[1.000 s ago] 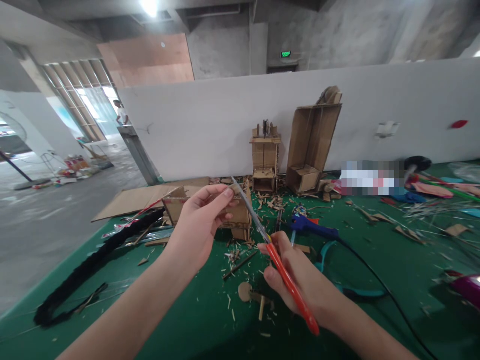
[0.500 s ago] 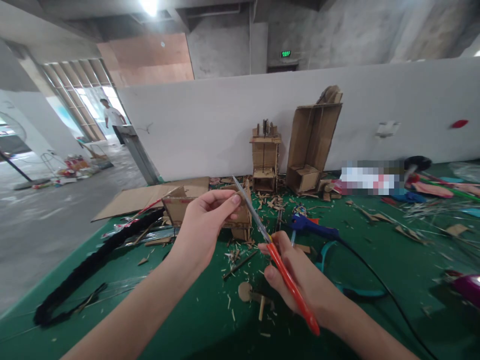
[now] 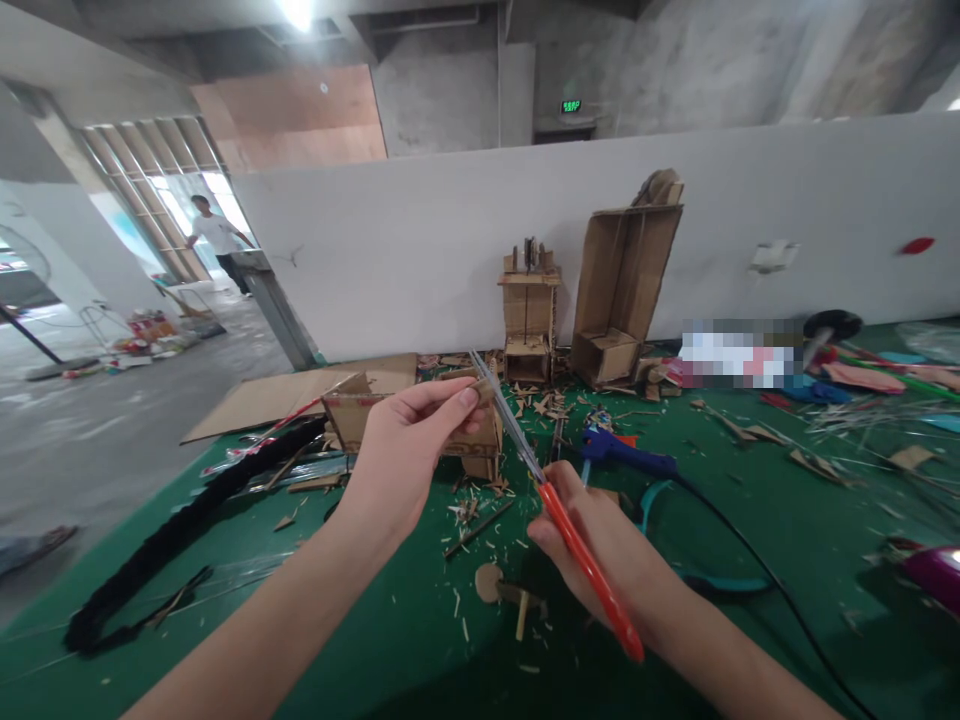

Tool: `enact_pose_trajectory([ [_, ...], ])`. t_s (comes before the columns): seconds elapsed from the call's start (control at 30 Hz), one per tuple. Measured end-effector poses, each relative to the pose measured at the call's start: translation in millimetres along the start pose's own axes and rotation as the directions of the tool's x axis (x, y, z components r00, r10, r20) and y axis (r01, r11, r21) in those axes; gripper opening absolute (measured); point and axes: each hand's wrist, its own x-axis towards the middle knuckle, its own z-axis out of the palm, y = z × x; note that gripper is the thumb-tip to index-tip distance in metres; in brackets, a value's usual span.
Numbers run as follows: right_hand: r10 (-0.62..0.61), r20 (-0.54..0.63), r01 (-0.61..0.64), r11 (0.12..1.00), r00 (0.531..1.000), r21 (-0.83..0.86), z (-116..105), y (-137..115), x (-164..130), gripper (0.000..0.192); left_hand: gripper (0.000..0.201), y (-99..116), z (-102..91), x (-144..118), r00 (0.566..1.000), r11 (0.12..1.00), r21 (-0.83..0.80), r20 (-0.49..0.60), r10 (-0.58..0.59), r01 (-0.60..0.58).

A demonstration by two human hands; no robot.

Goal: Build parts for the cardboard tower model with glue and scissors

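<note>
Above the grey wall glows a green exit sign (image 3: pixel 571 105), lettering unreadable.

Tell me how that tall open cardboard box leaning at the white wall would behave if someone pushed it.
The tall cardboard box would probably tip easily: it stands narrow and high, tilted toward the white wall. It likely weighs little, being open, hollow cardboard. Its thin walls may flex or crease under a firm push, and the green table might let it slide.

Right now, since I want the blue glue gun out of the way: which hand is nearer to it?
Right. The right hand, holding the red-handled scissors, is just in front of the blue glue gun; the left hand, pinching a cardboard scrap, is farther left.
</note>
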Motion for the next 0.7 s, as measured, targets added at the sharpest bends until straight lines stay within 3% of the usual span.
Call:
enact_pose_trajectory([
  [0.27, -0.022, -0.013, 0.023, 0.999, 1.0, 0.031, -1.2, 1.1, -3.0, 0.022, 0.015, -0.9, 0.4, -1.8, 0.998, 0.998, 0.044, -0.049, 0.037, -0.035],
  [0.5, -0.084, -0.018, 0.085, 0.991, 0.996, 0.101, -1.7, 2.0, -7.5, 0.038, 0.013, -0.7, 1.8, -3.4, 0.997, 0.998, 0.045, -0.056, 0.047, -0.044],
  [0.7, -0.069, -0.004, 0.069, 0.991, 0.998, 0.115, -0.2, 1.8, -8.8, 0.034, 0.013, -2.4, 0.5, -3.5, 0.997, 0.997, 0.059, -0.066, 0.048, -0.044],
])
